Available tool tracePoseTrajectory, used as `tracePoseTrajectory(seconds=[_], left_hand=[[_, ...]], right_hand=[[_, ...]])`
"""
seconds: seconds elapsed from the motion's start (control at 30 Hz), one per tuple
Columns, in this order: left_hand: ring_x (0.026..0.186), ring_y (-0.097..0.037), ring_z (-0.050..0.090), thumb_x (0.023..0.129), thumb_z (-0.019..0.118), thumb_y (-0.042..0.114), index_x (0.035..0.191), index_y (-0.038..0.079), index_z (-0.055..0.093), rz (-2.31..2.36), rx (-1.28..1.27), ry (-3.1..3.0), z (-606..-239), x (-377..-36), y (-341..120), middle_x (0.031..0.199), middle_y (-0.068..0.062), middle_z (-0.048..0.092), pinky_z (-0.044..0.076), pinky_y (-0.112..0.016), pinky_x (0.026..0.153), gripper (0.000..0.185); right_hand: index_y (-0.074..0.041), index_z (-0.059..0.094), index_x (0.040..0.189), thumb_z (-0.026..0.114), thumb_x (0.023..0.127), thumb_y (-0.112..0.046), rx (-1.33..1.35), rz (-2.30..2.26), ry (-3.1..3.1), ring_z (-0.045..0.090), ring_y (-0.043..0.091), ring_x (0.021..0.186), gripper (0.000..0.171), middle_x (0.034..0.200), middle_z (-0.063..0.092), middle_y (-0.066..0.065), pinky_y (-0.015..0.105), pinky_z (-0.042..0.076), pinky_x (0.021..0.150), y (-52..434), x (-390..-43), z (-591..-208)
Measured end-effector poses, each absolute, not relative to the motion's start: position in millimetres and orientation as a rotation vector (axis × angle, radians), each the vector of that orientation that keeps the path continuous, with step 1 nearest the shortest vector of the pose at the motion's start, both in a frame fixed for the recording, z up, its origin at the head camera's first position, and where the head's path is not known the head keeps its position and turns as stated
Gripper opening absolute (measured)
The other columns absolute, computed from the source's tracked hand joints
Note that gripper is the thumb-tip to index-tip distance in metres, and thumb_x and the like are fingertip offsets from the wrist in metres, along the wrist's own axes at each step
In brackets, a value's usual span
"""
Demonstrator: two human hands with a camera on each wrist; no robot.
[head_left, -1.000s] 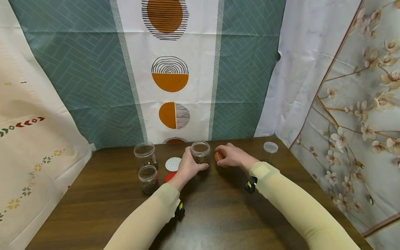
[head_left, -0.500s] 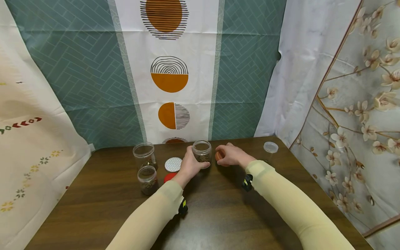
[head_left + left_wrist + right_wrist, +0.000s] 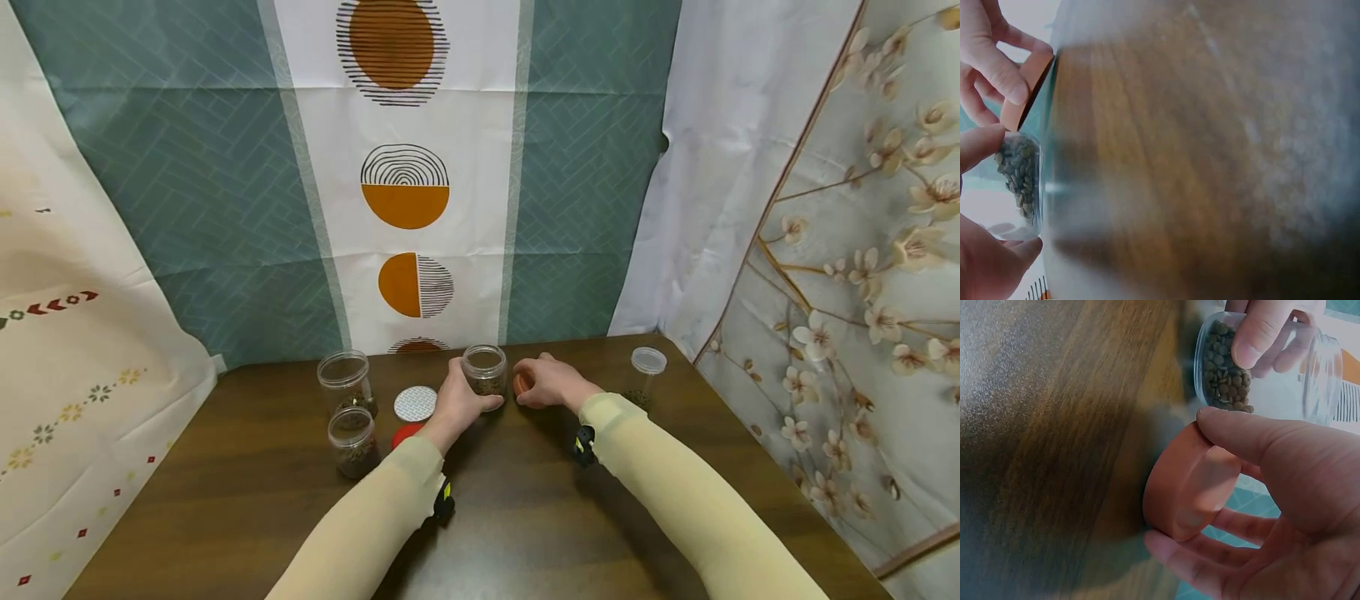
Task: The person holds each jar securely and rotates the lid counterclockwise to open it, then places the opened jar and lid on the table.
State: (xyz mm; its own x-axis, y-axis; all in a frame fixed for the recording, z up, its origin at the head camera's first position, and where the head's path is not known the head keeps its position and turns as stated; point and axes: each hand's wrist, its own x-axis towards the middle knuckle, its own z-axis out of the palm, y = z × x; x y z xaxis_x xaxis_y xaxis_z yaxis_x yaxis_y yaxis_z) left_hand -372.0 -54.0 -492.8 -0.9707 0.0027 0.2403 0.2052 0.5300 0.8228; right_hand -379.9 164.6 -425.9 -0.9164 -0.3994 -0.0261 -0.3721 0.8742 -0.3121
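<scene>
A clear jar (image 3: 486,377), partly filled with small brown-green pellets (image 3: 1225,375), stands upright and lidless near the table's back edge. My left hand (image 3: 459,402) grips it around the side, thumb in front. Just to its right, my right hand (image 3: 553,383) holds an orange-brown screw lid (image 3: 1179,481) by its rim between thumb and fingers. That lid is tilted, low over the table and close beside the jar. Whether its lower edge touches the wood I cannot tell.
Two more open clear jars, a taller one (image 3: 344,379) and a shorter one (image 3: 352,442), stand at left with some contents. A white-faced disc (image 3: 416,404) and a red lid (image 3: 406,433) lie near my left wrist. A clear container with a translucent lid (image 3: 648,361) stands at right.
The head view has tilted slightly. My left hand and the jar have shifted a little to the right; my right hand keeps its hold on the lid.
</scene>
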Motion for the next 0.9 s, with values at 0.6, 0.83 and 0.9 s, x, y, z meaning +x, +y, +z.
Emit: tracePoseTrajectory(seconds=[0.6, 0.83, 0.9], left_hand=[[0.130, -0.043, 0.065, 0.081, 0.102, 0.023, 0.152, 0.003, 0.039, -1.324, -0.065, -2.672, -473.1, -364.9, -45.2, 0.142, -0.023, 0.065, 0.051, -0.056, 0.108, 0.097], [0.128, -0.043, 0.066, 0.081, 0.102, 0.026, 0.149, 0.003, 0.040, -1.290, -0.050, -2.701, -468.3, -361.5, -44.4, 0.141, -0.023, 0.066, 0.052, -0.056, 0.107, 0.096], [0.127, -0.043, 0.066, 0.081, 0.102, 0.026, 0.149, 0.003, 0.040, -1.279, -0.053, -2.701, -468.2, -360.6, -45.1, 0.140, -0.023, 0.066, 0.052, -0.056, 0.106, 0.095]], right_hand=[[-0.020, 0.069, 0.145, 0.087, 0.087, -0.056, -0.606, -0.268, 3.012, 0.065, 0.034, 0.109, 0.071, 0.124, 0.067, 0.013, 0.056, 0.057, 0.090, 167.1, -424.6, -470.4], [-0.014, 0.071, 0.143, 0.088, 0.088, -0.043, -0.566, -0.273, 3.004, 0.065, 0.032, 0.111, 0.064, 0.123, 0.070, 0.012, 0.056, 0.056, 0.095, 156.6, -398.1, -444.0], [-0.014, 0.071, 0.144, 0.087, 0.090, -0.043, -0.565, -0.243, 3.017, 0.065, 0.032, 0.113, 0.063, 0.124, 0.070, 0.011, 0.055, 0.056, 0.096, 154.5, -393.2, -441.9]])
